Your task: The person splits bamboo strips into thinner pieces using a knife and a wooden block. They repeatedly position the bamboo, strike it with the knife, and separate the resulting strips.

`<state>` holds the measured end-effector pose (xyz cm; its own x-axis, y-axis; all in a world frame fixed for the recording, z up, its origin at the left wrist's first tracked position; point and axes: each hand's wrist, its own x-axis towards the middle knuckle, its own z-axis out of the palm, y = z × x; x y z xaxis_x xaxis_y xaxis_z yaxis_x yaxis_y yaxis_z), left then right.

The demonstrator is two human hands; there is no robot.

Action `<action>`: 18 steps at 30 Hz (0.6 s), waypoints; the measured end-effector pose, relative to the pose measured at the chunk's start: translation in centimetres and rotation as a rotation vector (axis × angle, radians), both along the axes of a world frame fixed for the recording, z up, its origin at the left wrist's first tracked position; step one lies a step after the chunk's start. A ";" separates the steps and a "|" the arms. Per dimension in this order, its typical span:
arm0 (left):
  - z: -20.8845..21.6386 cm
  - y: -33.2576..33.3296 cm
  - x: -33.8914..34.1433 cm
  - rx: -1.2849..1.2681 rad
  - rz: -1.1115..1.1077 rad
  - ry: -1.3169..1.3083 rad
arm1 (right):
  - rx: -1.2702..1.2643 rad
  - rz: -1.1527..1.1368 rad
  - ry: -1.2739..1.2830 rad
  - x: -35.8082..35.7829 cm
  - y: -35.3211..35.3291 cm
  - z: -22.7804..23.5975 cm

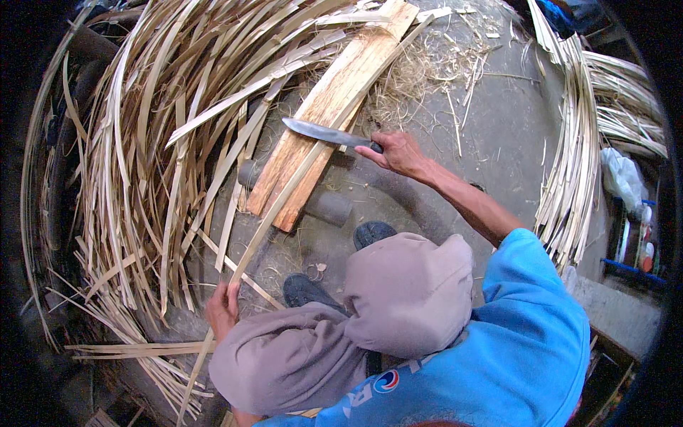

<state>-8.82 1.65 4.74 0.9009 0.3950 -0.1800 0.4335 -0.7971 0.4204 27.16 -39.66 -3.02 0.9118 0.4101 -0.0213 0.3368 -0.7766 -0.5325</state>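
Observation:
My right hand (400,154) is closed round the dark handle of a long knife (320,132). Its blade points left and lies across a pale bamboo strip (284,193), over a wooden board (334,92). The strip runs lengthwise along the board and down toward my left knee. Beside that knee, my left hand (223,307) pinches the strip's lower part between thumb and fingers. Under the board's near end lies a grey cylindrical block (329,208), partly hidden.
A big heap of long split strips (142,156) fills the left side. Fine shavings (409,85) are scattered beyond the board. Another bundle of strips (573,142) lies at the right, near a clear plastic bag (623,178). My dark shoes (373,233) are close to the board's near end.

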 end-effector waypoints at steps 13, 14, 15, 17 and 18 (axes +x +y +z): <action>0.6 5.6 0.2 -0.564 0.001 0.523 | 0.031 -0.363 0.073 3.6 -1.6 -2.6; 0.4 3.8 2.8 -0.576 -0.044 0.579 | 0.053 -0.355 0.085 3.7 -0.9 -2.4; -1.9 2.4 5.5 -0.701 -0.103 0.481 | 0.041 -0.370 0.105 3.5 -1.0 -1.7; -3.1 -0.8 9.2 -0.822 -0.085 0.361 | 0.033 -0.381 0.151 2.7 0.1 -0.3; -2.1 -2.1 10.8 -0.820 -0.026 0.346 | 0.030 -0.363 0.238 2.1 0.2 -0.2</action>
